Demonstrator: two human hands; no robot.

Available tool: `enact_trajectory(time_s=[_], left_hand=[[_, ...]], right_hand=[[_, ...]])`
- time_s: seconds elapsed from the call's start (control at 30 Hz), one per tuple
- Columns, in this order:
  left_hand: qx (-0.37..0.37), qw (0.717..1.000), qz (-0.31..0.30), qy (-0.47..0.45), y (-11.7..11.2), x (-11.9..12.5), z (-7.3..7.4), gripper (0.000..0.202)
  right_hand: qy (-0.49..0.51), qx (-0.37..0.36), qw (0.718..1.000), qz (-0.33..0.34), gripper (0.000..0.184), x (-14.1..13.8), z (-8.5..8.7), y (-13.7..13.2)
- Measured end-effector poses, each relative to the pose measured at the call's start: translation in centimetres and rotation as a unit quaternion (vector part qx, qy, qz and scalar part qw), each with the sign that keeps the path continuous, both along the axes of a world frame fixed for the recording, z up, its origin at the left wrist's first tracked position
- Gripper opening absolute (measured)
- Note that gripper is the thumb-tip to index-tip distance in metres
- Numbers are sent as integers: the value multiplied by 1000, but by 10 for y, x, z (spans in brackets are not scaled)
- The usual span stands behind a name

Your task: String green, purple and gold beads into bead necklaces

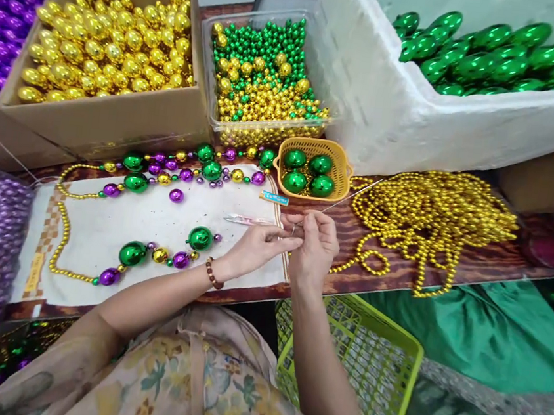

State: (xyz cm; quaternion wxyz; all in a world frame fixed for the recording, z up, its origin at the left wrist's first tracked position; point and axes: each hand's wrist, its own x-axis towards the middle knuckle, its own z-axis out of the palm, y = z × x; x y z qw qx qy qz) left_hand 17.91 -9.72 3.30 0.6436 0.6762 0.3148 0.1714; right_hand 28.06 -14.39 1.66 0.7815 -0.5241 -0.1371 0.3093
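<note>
My two hands meet over the right edge of a white cloth (239,193). A long thin needle (352,195) slants up and right from my right hand (315,248), whose fingers are pinched. My left hand (263,249), with a brown bead bracelet (211,273) on its wrist, pinches close beside it; a thin thread seems to run between the fingers. Tweezers (248,220) lie on the cloth by my left hand. Left of them rest a short beaded strand (160,255) and a longer strand of green, purple and gold beads (186,175).
Behind stand a carton of gold beads (195,110), a clear tub (268,127), a small orange basket (343,191) with green beads, and a white foam box (414,126). Gold bead chains (435,211) are heaped at right. A green crate (411,373) sits below the table edge.
</note>
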Motion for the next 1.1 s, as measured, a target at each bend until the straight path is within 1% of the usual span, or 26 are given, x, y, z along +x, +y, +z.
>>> enact_trajectory(time_s=[0.03,0.07,0.1,0.13,0.17,0.2,0.23,0.27,0.33,0.4,0.47,0.53,0.57,0.6,0.63,0.67,0.7,0.73,0.77,0.8,0.83,0.9,0.93,0.97,1.03,1.1], left_hand=[[-50,998,20,-21,-3,2,-1,48],[-85,995,35,-36,-4,2,-3,50],[-99,993,42,-41,-6,-1,-4,49],[-92,994,38,-32,-7,-6,-5,47],[-69,997,17,-11,-8,-14,-6,43],[-32,999,-18,22,-10,-25,-7,38],[13,996,-60,64,-12,-37,-8,33],[57,986,-104,114,-15,-50,-9,30],[132,953,-169,215,-22,-76,-11,29],[180,916,-204,294,-28,-96,-11,29],[217,884,-236,340,-31,-108,-9,30],[246,857,-277,357,-26,-113,-2,31],[255,848,-293,360,-21,-112,4,30],[258,845,-304,357,-13,-111,11,27],[257,848,-306,348,-2,-109,19,26],[256,858,-292,337,12,-104,27,25],[265,870,-258,325,29,-98,35,26],[285,882,-209,312,50,-90,44,29],[318,887,-147,302,74,-79,51,32],[365,880,-78,293,100,-66,59,34],[417,862,-24,287,127,-51,65,35],[512,798,51,314,182,-17,74,35],[545,766,69,335,208,0,76,35],[567,739,74,356,232,16,77,36],[579,699,84,410,271,41,78,38],[549,676,90,483,299,57,76,42]], right_hand=[[-9,-1,1000,1,31,-6,0,1],[-18,-7,1000,5,30,-10,1,0],[-27,-15,999,9,29,-11,0,-1],[-37,-26,999,7,28,-10,0,-3],[-50,-37,998,0,27,-5,-1,-6],[-65,-49,997,-11,27,2,-2,-10],[-82,-62,994,-22,26,11,-3,-14],[-101,-79,991,-32,26,21,-4,-19],[-135,-114,984,-31,28,40,-7,-29],[-147,-140,979,-18,31,51,-9,-37],[-115,-144,983,11,36,53,-9,-41],[-56,-124,989,62,40,47,-7,-42],[-28,-111,990,87,40,42,-7,-42],[-6,-99,989,108,39,37,-6,-43],[8,-91,988,126,37,32,-7,-44],[18,-88,986,143,35,27,-9,-45],[25,-89,983,158,34,23,-11,-46],[29,-92,980,174,32,20,-14,-47],[30,-92,978,187,32,18,-17,-48],[27,-91,975,200,32,16,-20,-49],[22,-92,973,212,33,14,-21,-50],[8,-98,968,233,35,12,-23,-50],[3,-102,965,241,35,10,-23,-50],[1,-107,964,245,35,9,-22,-50],[1,-115,963,244,35,6,-23,-51],[-1,-119,964,237,36,3,-25,-54]])
